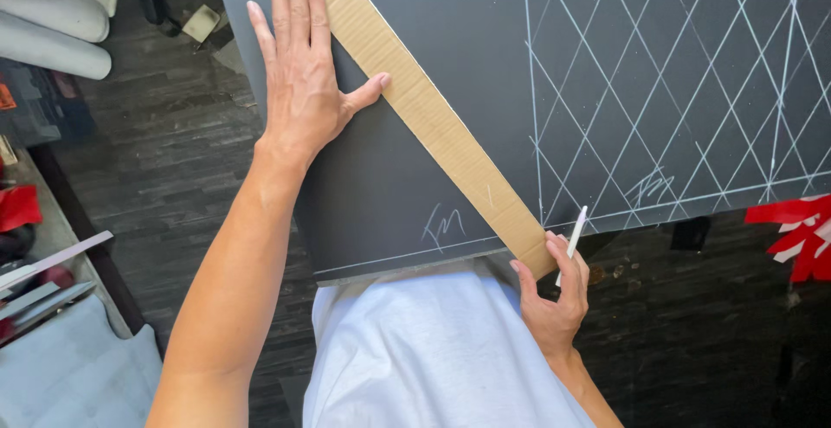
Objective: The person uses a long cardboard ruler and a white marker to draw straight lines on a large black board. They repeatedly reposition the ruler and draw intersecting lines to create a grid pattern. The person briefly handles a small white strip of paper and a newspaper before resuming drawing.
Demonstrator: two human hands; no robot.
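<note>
A large dark grey board [485, 64] lies tilted across my lap, marked with a white diamond grid on its right half. A long brown cardboard strip [433, 121] runs diagonally over it from top left to bottom right. My left hand [299, 73] lies flat on the board, fingers spread, thumb touching the strip's edge. My right hand [554, 294] pinches the strip's lower end and also holds a thin white pencil [571, 242] upright between its fingers.
Dark wood-plank floor [173, 151] surrounds the board. Grey cushions [52, 21] lie at the top left, flat panels and a light cloth [61, 367] at the lower left. Red and white scraps [801, 233] sit at the right edge.
</note>
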